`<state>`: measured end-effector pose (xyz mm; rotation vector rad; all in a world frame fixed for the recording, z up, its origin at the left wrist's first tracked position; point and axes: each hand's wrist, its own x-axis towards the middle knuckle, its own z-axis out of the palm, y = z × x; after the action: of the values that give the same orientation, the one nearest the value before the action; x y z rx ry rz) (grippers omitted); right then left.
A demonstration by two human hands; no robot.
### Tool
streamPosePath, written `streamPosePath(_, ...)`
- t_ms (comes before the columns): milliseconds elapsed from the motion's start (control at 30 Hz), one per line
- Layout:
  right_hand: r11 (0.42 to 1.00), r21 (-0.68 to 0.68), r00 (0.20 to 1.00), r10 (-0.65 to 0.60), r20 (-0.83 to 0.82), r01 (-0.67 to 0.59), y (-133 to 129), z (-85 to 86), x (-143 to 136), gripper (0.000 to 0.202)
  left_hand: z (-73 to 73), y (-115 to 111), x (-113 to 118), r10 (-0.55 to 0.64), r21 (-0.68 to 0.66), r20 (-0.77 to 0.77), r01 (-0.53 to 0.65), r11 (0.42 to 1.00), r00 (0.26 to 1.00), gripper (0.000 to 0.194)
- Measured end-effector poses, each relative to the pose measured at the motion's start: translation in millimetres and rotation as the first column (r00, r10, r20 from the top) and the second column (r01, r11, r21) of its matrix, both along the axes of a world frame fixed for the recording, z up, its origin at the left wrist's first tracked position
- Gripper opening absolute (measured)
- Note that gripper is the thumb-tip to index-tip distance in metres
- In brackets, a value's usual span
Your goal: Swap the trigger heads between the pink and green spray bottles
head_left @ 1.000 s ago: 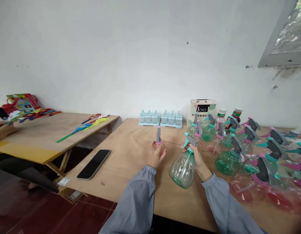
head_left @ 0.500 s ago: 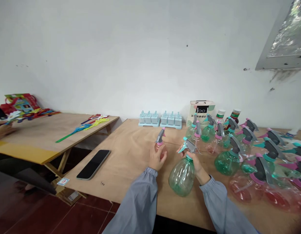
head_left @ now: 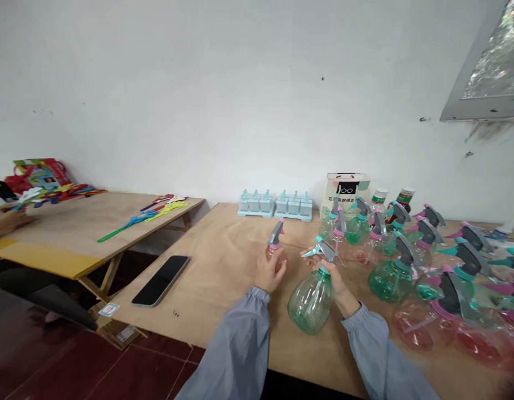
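My left hand (head_left: 271,270) is closed round a small pink spray bottle (head_left: 277,251) with a grey and pink trigger head; the bottle is upright over the table. My right hand (head_left: 334,278) grips a round green spray bottle (head_left: 310,303) at its neck, below a turquoise and grey trigger head (head_left: 323,250). This bottle leans slightly, and its base hides the table beneath. Right of my right hand stand several more spray bottles, among them a green one (head_left: 390,279) and a large pink one (head_left: 421,325).
Pale blue popsicle molds (head_left: 293,206) stand at the back by a paper bag (head_left: 344,194). A black phone (head_left: 161,280) lies at the left edge. On another table (head_left: 74,222) lie colourful hand-shaped pieces (head_left: 142,218); a blurred person's hand (head_left: 9,222) is there.
The view has shifted slightly, moving things a little to the right. The turquoise trigger in my right hand has swung slightly upward. Both hands keep their bottles.
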<state>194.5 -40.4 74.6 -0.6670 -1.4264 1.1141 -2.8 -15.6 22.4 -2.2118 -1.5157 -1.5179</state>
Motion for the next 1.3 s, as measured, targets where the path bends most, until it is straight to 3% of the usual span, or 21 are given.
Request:
streamPosePath(100,0.999,0.01,0.999,-0.042,-0.035,0.042,-0.4,-1.0,-2.1,0.047,0.8,-0.8,-0.3,0.004,-0.019,-0.011,-0.004,1.0,1.0,0.039)
streamPosePath(267,0.991,-0.013,0.963,-0.131,-0.234,0.132,2.9,2.3,2.2,0.038,2.6,-2.2,-0.8,0.011,-0.032,-0.018,-0.011,0.999,1.0,0.039)
streamPosePath(467,0.999,-0.032,0.997,-0.016,-0.08,0.014,-0.2,2.1,1.1,0.042,1.3,-1.3,-1.4,-0.002,-0.024,-0.024,0.001,1.0,1.0,0.04)
streamPosePath(700,0.987,0.026,0.981,-0.152,-0.124,0.157,-3.1,3.7,2.9,0.033,2.4,-2.3,-1.3,0.005,-0.024,-0.028,-0.006,1.0,1.0,0.04)
streamPosePath(833,0.968,0.033,0.968,-0.249,-0.041,0.25,-3.8,4.7,18.2,0.036,4.3,-5.3,-4.0,-0.003,-0.024,-0.06,0.002,1.0,0.998,0.042)
streamPosePath(900,0.931,0.062,0.932,-0.361,0.025,0.358,-6.7,5.6,29.2,0.037,4.6,-7.0,-5.1,0.004,-0.026,-0.094,-0.007,1.0,0.996,0.045)
streamPosePath(1033,0.768,0.203,0.764,-0.635,0.113,0.608,-14.6,8.8,51.7,0.034,4.3,-9.8,-5.4,0.034,-0.017,-0.144,-0.037,0.999,0.989,0.052)
streamPosePath(1100,0.716,0.266,0.704,-0.693,0.156,0.645,-16.2,9.2,59.8,0.036,4.9,-11.2,-5.7,0.041,0.001,-0.141,-0.042,0.999,0.989,0.055)
streamPosePath(1200,0.69,0.314,0.666,-0.719,0.198,0.652,-14.0,6.9,65.5,0.043,6.3,-13.9,-7.7,0.024,0.058,-0.097,-0.018,0.998,0.995,0.056)
streamPosePath(1300,0.664,0.328,0.631,-0.745,0.217,0.672,-8.4,3.0,66.3,0.043,6.0,-15.7,-11.3,-0.058,0.192,0.044,0.049,0.98,0.997,0.056)
